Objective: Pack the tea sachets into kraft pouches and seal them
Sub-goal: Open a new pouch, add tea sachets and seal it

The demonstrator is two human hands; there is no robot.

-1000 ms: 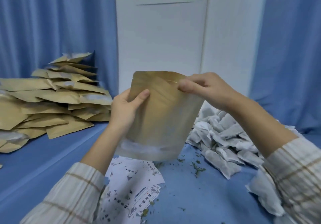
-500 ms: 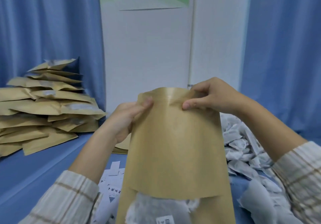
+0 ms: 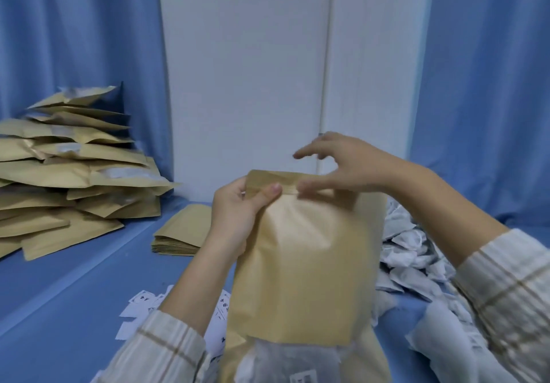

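I hold a filled kraft pouch (image 3: 303, 263) upright in front of me. White tea sachets (image 3: 291, 362) show through the clear window at its bottom. My left hand (image 3: 238, 213) pinches the pouch's top left corner, with the thumb on the front of the seal strip. My right hand (image 3: 342, 168) hovers at the top right. Its thumb touches the strip beside my left thumb, and its fingers are spread and lifted above the top edge. The mouth of the pouch looks flattened together.
A tall heap of filled kraft pouches (image 3: 74, 174) lies at the left on the blue table (image 3: 74, 293). A flat stack of empty pouches (image 3: 181, 234) sits behind my left hand. Loose sachets (image 3: 416, 257) are heaped at the right, with paper labels (image 3: 140, 305) near my left sleeve.
My right hand let go of the pouch's top edge and lifted its fingers, leaving only the thumb on it. My left thumb now sits on the front of the seal strip. The pouch stays upright.
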